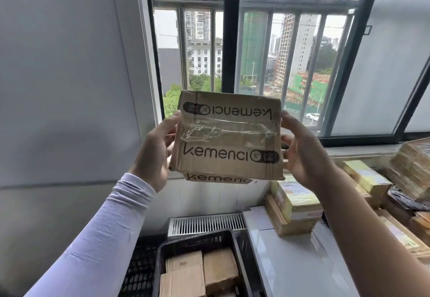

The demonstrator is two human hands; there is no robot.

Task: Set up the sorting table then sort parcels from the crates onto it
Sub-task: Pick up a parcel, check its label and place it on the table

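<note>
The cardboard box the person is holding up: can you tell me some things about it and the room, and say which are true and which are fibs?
1. Both hands, left hand and right hand, hold the cardboard box. True.
2. The box is sealed with red tape. False: the tape is clear.
3. The black crate below holds cardboard parcels. True.
4. The window shows a beach. False: it shows tall buildings.

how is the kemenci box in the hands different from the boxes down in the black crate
The kemenci box is held up in front of the window, gripped at its sides by the left hand and right hand; the crate boxes lie packed in the black crate. The held box shows printed logos and wrinkled clear tape; the crate boxes look mostly plain. Both are brown cardboard.
</note>
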